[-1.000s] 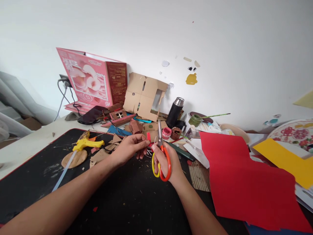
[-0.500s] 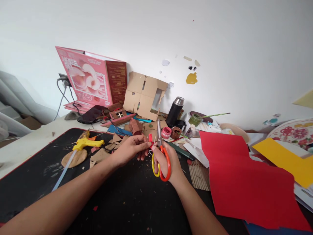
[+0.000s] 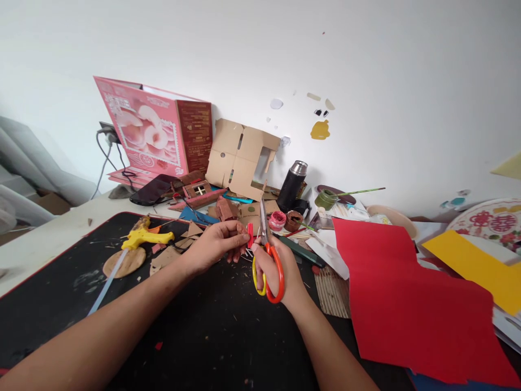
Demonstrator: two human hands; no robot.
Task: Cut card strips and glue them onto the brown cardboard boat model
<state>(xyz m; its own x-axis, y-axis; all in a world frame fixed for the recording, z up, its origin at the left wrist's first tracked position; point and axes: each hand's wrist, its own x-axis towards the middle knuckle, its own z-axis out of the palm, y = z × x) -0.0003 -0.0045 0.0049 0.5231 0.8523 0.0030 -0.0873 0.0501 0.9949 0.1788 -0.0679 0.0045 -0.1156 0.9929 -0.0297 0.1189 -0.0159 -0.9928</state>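
Between the fingertips of my left hand is a small folded strip of red paper. Its surface is marked by fine upright lines. My right hand is closed around scissors with an orange and a yellow loop. The blades point up and away and look closed or nearly so. They stand just right of the red strip, apart from it. Thin white bits lie under the strip, partly hidden by my fingers.
A yellow hot glue gun rests on a round wooden disc at left. Large red paper covers the right side. Behind my hands are a black thermos, an open pink paint jar, cardboard and a small model house.
My left hand has drawn slightly left, and the red strip stands a little farther from the scissors. The blades lean slightly more to the left. The view has shifted a little.
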